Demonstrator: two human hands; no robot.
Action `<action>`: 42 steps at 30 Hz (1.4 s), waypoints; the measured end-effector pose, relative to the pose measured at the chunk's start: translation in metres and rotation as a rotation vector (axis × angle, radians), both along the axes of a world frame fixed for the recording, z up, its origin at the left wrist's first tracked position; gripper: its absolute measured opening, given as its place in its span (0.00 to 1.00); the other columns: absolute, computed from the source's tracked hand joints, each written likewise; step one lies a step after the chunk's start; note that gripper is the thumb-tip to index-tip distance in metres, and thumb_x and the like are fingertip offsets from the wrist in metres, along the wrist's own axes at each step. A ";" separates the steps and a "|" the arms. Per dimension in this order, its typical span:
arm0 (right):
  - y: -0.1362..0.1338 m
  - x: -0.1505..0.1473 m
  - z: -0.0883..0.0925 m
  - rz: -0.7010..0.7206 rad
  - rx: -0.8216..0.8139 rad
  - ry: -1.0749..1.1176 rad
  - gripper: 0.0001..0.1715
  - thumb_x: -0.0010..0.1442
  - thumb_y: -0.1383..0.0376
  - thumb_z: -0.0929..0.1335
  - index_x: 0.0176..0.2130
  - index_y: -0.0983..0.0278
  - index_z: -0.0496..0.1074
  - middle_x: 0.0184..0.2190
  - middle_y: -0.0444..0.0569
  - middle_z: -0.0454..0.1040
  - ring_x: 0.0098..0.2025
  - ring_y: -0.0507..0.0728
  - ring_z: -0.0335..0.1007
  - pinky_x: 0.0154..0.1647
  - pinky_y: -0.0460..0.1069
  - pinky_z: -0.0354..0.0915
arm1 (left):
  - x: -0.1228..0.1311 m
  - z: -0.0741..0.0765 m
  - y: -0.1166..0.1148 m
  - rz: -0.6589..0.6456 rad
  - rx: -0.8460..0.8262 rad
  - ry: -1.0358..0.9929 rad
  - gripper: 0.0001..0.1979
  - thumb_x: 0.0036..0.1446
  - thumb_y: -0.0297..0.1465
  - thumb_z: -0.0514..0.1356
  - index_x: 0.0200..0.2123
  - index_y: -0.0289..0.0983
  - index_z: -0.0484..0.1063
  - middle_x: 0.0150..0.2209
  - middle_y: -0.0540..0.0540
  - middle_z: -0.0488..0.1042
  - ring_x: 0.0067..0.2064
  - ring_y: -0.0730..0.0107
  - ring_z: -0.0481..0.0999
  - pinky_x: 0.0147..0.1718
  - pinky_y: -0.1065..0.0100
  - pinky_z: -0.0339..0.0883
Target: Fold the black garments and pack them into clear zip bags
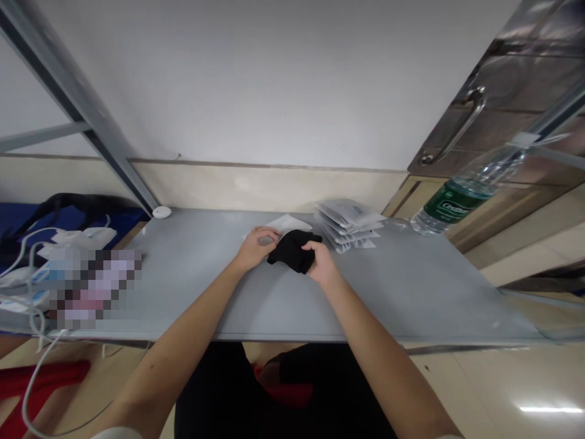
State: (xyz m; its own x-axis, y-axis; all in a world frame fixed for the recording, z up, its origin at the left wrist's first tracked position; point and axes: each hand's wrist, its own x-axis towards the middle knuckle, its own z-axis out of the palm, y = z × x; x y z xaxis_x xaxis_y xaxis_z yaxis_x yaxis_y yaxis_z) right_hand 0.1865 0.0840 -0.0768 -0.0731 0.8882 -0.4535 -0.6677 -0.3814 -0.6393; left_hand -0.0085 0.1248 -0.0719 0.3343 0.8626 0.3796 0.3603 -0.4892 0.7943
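Note:
A small folded piece of black cloth (292, 251) is held just above the grey table, in front of me; its exact kind I cannot make out. My right hand (321, 262) grips its right side, thumb on top and the other fingers hidden beneath. At the cloth's upper left edge, my left hand (256, 247) is closed, thumb and fingertips pinching there. Just behind the cloth lies a flat white packet (292, 223), partly covered by it. To the right of my right hand, several clear-and-white plastic packets (350, 222) are stacked unevenly.
On the grey table (402, 292), a green-labelled water bottle (461, 198) stands at the right and a round white object (161, 212) sits back left. White cables (31, 268) and a blurred-out item (98, 289) lie left. A wall (274, 91) and metal posts (114, 152) bound the back.

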 end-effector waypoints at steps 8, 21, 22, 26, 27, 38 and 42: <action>-0.004 -0.002 0.002 0.083 -0.031 -0.018 0.14 0.51 0.75 0.69 0.39 0.67 0.77 0.29 0.49 0.80 0.36 0.58 0.79 0.39 0.50 0.76 | 0.002 -0.003 0.001 -0.020 -0.047 -0.079 0.04 0.55 0.30 0.64 0.28 0.41 0.77 0.47 0.44 0.82 0.54 0.56 0.77 0.62 0.49 0.64; 0.011 0.004 -0.005 -0.184 0.016 0.079 0.18 0.45 0.79 0.63 0.35 0.64 0.72 0.28 0.47 0.78 0.33 0.57 0.77 0.35 0.50 0.77 | 0.005 -0.001 -0.002 -0.024 -0.033 -0.053 0.04 0.55 0.31 0.64 0.29 0.41 0.79 0.48 0.44 0.82 0.55 0.56 0.77 0.62 0.50 0.64; 0.009 0.002 -0.004 -0.190 0.022 0.062 0.18 0.45 0.79 0.64 0.36 0.65 0.72 0.28 0.47 0.78 0.33 0.57 0.77 0.35 0.50 0.77 | 0.006 -0.001 -0.002 -0.031 -0.038 -0.056 0.04 0.55 0.30 0.64 0.29 0.41 0.79 0.49 0.44 0.82 0.55 0.56 0.77 0.62 0.50 0.64; 0.001 -0.011 -0.006 -0.161 0.087 -0.103 0.20 0.44 0.79 0.66 0.36 0.63 0.72 0.26 0.43 0.77 0.32 0.56 0.76 0.33 0.49 0.75 | 0.008 0.000 -0.005 -0.081 -0.058 -0.068 0.04 0.54 0.29 0.63 0.28 0.41 0.79 0.49 0.43 0.81 0.55 0.56 0.77 0.61 0.51 0.65; 0.000 -0.013 -0.007 -0.142 0.101 -0.138 0.19 0.43 0.79 0.66 0.36 0.63 0.72 0.25 0.42 0.76 0.31 0.55 0.75 0.33 0.48 0.74 | 0.008 0.000 -0.005 -0.092 -0.060 -0.067 0.04 0.54 0.29 0.63 0.28 0.41 0.78 0.49 0.43 0.81 0.55 0.56 0.77 0.61 0.51 0.65; 0.016 0.004 -0.018 -0.242 0.137 0.252 0.14 0.43 0.75 0.64 0.32 0.61 0.68 0.28 0.44 0.76 0.33 0.57 0.74 0.41 0.54 0.76 | 0.013 0.001 -0.008 -0.145 -0.012 -0.090 0.04 0.54 0.33 0.65 0.29 0.40 0.79 0.48 0.42 0.82 0.56 0.53 0.74 0.62 0.50 0.61; 0.014 -0.001 -0.024 -0.163 0.201 0.240 0.12 0.42 0.71 0.65 0.30 0.60 0.67 0.27 0.45 0.74 0.32 0.57 0.73 0.40 0.55 0.76 | 0.014 0.000 -0.008 -0.151 -0.043 -0.113 0.03 0.53 0.32 0.65 0.28 0.40 0.79 0.48 0.42 0.81 0.56 0.54 0.74 0.62 0.50 0.60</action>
